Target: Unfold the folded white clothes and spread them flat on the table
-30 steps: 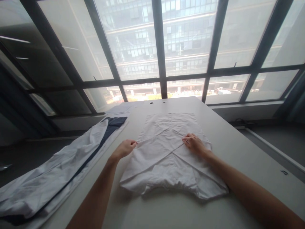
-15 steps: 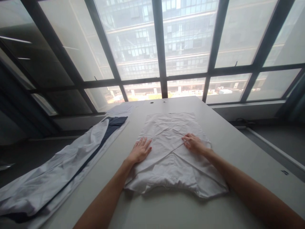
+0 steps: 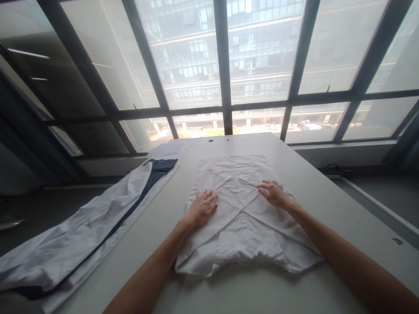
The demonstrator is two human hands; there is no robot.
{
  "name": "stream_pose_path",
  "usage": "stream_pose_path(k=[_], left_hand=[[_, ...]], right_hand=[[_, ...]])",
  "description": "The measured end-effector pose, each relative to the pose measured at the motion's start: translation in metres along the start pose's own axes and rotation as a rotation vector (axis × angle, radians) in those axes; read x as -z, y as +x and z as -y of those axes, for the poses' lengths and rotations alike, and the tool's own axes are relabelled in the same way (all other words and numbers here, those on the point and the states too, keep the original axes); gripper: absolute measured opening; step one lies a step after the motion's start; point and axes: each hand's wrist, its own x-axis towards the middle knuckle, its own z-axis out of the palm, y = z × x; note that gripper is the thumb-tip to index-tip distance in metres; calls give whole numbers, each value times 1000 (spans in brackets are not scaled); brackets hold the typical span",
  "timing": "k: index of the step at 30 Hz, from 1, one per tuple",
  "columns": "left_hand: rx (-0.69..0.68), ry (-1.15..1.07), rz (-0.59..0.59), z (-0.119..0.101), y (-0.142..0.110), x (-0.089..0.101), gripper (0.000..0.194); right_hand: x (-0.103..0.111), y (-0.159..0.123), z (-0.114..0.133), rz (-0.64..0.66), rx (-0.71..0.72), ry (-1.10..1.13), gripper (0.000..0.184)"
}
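A white garment (image 3: 242,218) lies flat on the white table (image 3: 327,205), its sides folded in over the middle. My left hand (image 3: 202,208) rests palm down on its left part, fingers stretched out and holding nothing. My right hand (image 3: 273,194) lies on the right folded flap, fingers flat on the cloth and a little curled.
A pile of white and dark blue cloth (image 3: 81,235) hangs over the table's left edge. More pale fabric (image 3: 170,149) lies at the far left corner. Big windows with dark frames (image 3: 224,78) stand behind the table. Grey floor lies to the right.
My left hand let go of the garment's left edge, moved right onto the cloth and spread flat. The left side now lies folded in. My right hand barely moved.
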Motion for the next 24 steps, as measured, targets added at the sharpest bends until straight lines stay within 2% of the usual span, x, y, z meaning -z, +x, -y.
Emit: stream_pose_path(k=[3,6,8,11,13,15,19,24], left_hand=[[-24,-26,19,-1,-1,-1,50],[-62,-40,-70,-9,-4,9,44],[-164,-113,-119,-23,-8,20,37],[-341,-242,-92,-51,-13,29,25],[-388,-227,-88,-65,-16,27,27],[-365,-143,-112,-70,-16,21,39],[-198,-46,-41,-48,-13,15,49],[-66,13,44,-11,-7,13,52]], right_hand=[[-4,-3,3,81,15,-26,37],[-5,-5,7,92,22,-31,38],[-4,-7,9,94,24,-35,38],[1,-11,15,117,37,-71,40],[7,-13,20,141,30,-118,43],[14,-16,27,146,17,-189,47],[22,-24,46,200,-34,-270,54],[8,-38,65,290,-27,-189,62]])
